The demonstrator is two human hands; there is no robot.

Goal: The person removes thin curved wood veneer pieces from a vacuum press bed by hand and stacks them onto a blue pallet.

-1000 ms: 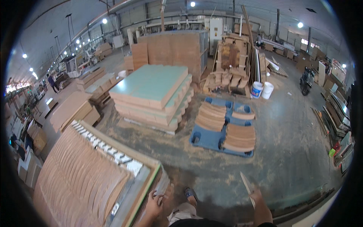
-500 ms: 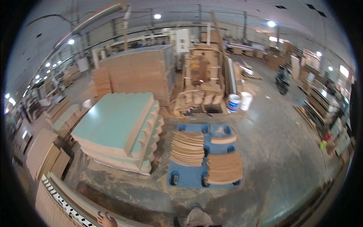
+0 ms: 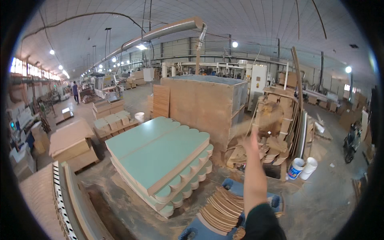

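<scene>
My right hand (image 3: 251,145) reaches forward on a straight, dark-sleeved arm, its fingers stretched up and the thumb apart. Just past the fingertips is a light-brown wooden strip (image 3: 269,122), smeared by motion; it looks free of the hand. Behind it lies a heap of curved wood offcuts (image 3: 276,148). Below the forearm, a stack of thin curved wooden strips (image 3: 222,209) rests on a blue plastic pallet (image 3: 191,230). My left hand is out of view.
A stack of green-topped, scalloped panels (image 3: 160,148) stands left of my arm, before a large wooden bin (image 3: 196,104). Curved boards (image 3: 40,200) with a slotted edge strip stand near left. Two buckets (image 3: 309,168) and a motorbike (image 3: 352,143) are at right; a person (image 3: 75,92) stands far left.
The view has swung left and up. My right arm has come into view, stretched toward the offcut heap, with the blurred strip beyond it. The hand on the boards at lower left has gone.
</scene>
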